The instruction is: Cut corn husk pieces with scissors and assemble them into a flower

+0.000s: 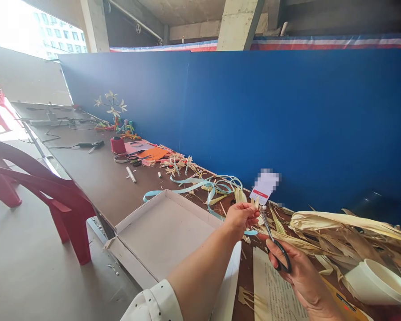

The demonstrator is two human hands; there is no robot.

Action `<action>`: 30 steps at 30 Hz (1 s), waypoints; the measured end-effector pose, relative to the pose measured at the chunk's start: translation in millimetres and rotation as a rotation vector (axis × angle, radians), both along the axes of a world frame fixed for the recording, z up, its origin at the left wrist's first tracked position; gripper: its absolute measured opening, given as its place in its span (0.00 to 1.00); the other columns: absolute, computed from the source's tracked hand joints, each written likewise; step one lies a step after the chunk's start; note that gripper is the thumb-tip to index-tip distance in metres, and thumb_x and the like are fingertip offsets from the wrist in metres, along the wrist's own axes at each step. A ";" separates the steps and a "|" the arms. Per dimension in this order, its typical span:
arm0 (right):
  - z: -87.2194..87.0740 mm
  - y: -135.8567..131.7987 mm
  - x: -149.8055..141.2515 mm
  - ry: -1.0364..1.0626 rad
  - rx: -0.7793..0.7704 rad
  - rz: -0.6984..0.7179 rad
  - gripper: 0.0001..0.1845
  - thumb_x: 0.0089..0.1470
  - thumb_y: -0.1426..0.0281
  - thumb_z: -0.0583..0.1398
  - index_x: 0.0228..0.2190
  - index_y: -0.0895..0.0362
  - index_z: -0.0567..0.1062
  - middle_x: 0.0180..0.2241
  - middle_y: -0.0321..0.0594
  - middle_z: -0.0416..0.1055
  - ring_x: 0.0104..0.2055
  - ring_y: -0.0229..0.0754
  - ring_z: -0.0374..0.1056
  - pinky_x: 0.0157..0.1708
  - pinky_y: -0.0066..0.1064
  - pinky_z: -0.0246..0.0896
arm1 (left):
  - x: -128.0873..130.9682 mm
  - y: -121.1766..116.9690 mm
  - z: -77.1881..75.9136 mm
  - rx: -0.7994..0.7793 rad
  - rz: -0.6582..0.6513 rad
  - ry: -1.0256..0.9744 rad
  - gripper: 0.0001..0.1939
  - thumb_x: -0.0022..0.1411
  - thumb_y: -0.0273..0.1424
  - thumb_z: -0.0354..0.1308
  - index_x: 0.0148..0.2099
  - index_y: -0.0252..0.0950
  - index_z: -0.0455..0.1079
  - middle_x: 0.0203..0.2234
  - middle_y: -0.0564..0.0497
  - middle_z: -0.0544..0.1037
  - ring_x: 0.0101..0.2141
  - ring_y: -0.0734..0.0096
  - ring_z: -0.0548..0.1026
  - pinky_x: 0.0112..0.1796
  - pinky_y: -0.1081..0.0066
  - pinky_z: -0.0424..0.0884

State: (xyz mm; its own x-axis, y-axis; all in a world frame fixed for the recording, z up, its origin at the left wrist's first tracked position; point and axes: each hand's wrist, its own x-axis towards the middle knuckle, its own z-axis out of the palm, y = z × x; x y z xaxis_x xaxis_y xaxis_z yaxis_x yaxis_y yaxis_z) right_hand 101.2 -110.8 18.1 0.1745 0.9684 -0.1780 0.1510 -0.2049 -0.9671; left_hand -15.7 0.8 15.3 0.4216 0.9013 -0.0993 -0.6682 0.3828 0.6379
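Observation:
My left hand (241, 217) is closed in a pinch on a small pale strip of dried corn husk (256, 202), its tip standing up above my fingers. In my right hand (297, 269) are scissors (266, 225) with black handles, the blades pointing up beside the husk strip. Whether the blades touch the strip I cannot tell. Light blue ribbon (251, 232) shows just below my left fingers. Under my left forearm lies a shallow white cardboard box (173, 232). A printed sheet (276, 285) is beneath my right hand, with cut husk pieces (249, 298) to its left.
Dried husks (337, 223) and a white tub (381, 278) are at the right. Along the blue partition (287, 111) lie a white card (263, 189), ribbon (203, 183), a red thread spool (118, 145), another pair of scissors (137, 160) and husk flowers (112, 104). Red chairs (63, 200) stand left.

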 end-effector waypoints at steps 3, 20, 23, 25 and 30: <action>0.7 -0.4 -0.8 -0.019 -0.015 0.011 0.23 0.43 0.50 0.63 0.36 0.53 0.75 0.19 0.32 0.57 0.21 0.32 0.46 0.18 0.24 0.39 | -0.3 0.8 0.4 0.000 0.016 -0.001 0.11 0.46 0.29 0.66 0.27 0.30 0.66 0.21 0.49 0.71 0.23 0.80 0.69 0.27 0.77 0.67; -1.9 -1.0 6.2 0.009 0.040 0.098 0.21 0.50 0.52 0.60 0.41 0.53 0.73 0.19 0.31 0.56 0.22 0.33 0.45 0.19 0.25 0.38 | 0.6 1.9 -1.9 0.020 0.088 0.054 0.16 0.40 0.32 0.69 0.27 0.30 0.66 0.21 0.51 0.70 0.24 0.79 0.68 0.30 0.75 0.66; 0.5 -1.8 4.7 0.028 0.036 0.103 0.22 0.50 0.51 0.60 0.41 0.53 0.73 0.19 0.30 0.56 0.21 0.32 0.44 0.19 0.26 0.37 | 0.8 2.3 -2.8 0.030 0.091 0.039 0.17 0.38 0.33 0.70 0.27 0.30 0.66 0.20 0.53 0.69 0.23 0.81 0.67 0.30 0.76 0.65; 1.4 -2.3 3.7 0.019 0.027 0.102 0.23 0.48 0.51 0.61 0.40 0.54 0.73 0.19 0.31 0.56 0.22 0.32 0.45 0.20 0.25 0.38 | 0.5 1.8 -2.6 0.033 0.077 0.033 0.18 0.39 0.34 0.70 0.27 0.30 0.66 0.20 0.52 0.69 0.23 0.81 0.68 0.30 0.76 0.65; -0.6 -2.1 4.1 -0.007 0.002 0.092 0.22 0.48 0.51 0.61 0.38 0.54 0.74 0.18 0.31 0.57 0.21 0.32 0.46 0.20 0.25 0.39 | 0.8 1.0 -2.2 0.025 0.051 0.036 0.18 0.40 0.34 0.70 0.28 0.30 0.66 0.21 0.51 0.70 0.25 0.79 0.69 0.31 0.75 0.67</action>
State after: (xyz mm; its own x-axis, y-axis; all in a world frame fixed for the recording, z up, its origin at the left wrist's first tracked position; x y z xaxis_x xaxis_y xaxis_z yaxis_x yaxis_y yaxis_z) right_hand 105.3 -112.8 17.4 0.0859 0.9808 -0.1751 0.1759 -0.1879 -0.9663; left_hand -14.9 1.8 13.1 0.3717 0.9239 -0.0913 -0.6626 0.3329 0.6709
